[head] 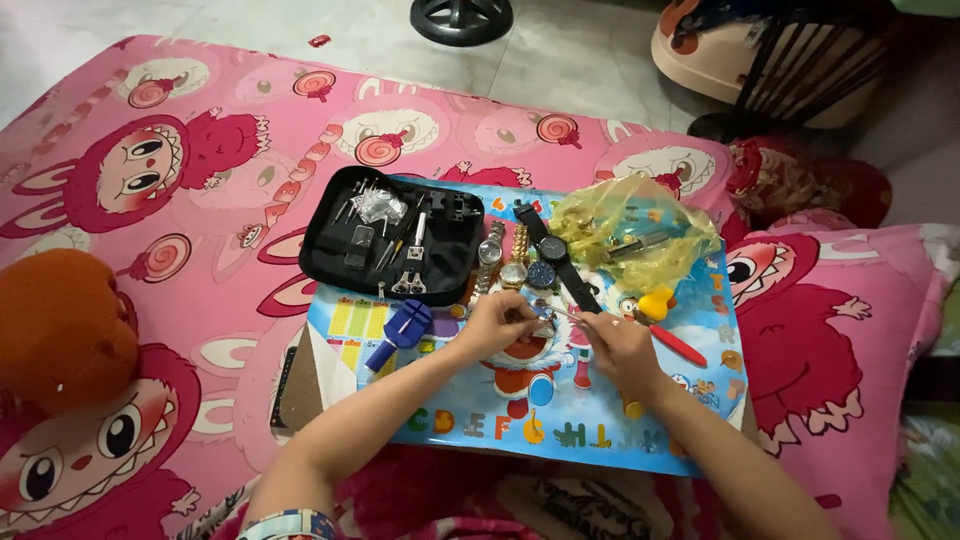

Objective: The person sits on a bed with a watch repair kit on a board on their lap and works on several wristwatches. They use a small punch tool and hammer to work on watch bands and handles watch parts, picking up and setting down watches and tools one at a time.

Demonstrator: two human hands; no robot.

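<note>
So a small watch part [540, 318], probably a metal band or a watch lying on the board [600, 440], is being worked on right in the middle of the picture, between both hands. The left hand [495, 325] is curled down over it with fingers pinched shut, seemingly pinning it in place, though exactly what is gripped can't be made out. The right hand [615, 345] is closed around a thin tool [568, 314] that's pointed at the part, tip about touching it; whether it's a pin pusher or a small screwdriver can't be told at this size. Judging by that, a fiddly step like pushing a pin or prying a link looks to be in hand, and steady pressure with the part held flat would be called for next, since a slip could send something tiny flying onto the pink blanket [200, 200]. Just beyond the hands, a row of watches [520, 262] is laid out, with a black-strapped one [560, 262] lying at a slant beside them. An open black tool case [390, 235] sits to the left of those, a blue band tool [402, 330] just beside the left hand, red-handled pliers [672, 342] near the right, and a yellow plastic bag [630, 230] behind. The bag's contents are mostly hidden, the case's small bits are too blurry to name, and the lower body is cut off by the frame edge.
</note>
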